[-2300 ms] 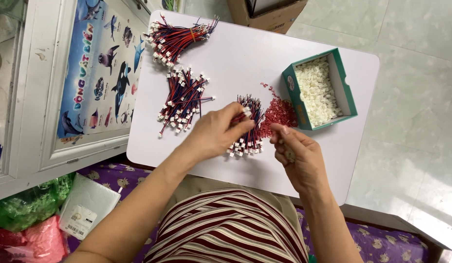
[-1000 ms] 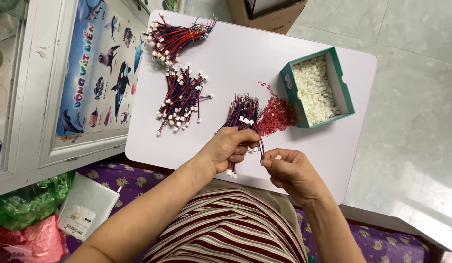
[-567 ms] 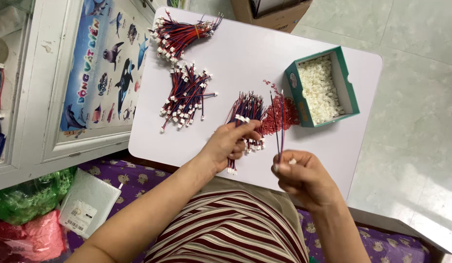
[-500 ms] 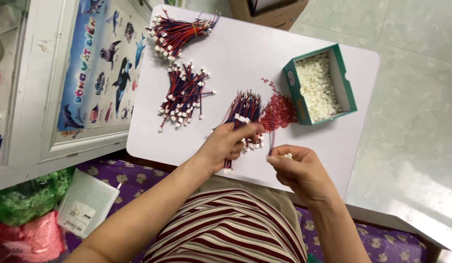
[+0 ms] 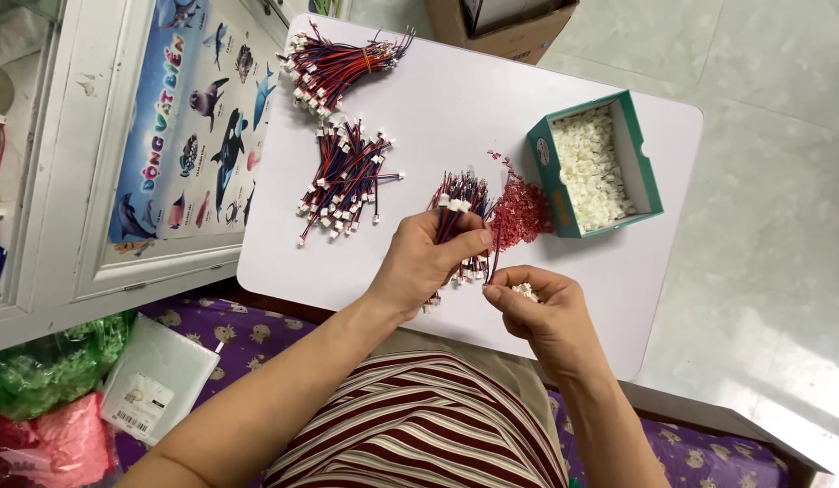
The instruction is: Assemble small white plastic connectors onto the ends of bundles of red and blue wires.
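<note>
Right hand (image 5: pixel 541 307) seemingly nearer bundle (image 5: pixel 460 212)

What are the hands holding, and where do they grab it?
The left hand grips a bundle of red-and-black wires around its middle. The right hand pinches one wire's lower end and cups small white connectors.

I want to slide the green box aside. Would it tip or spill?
Probably not. The green box is low, wide and sits flat on the white table, so it should slide. Being open-topped and nearly full of small white connectors, a jerk might scatter some.
</note>
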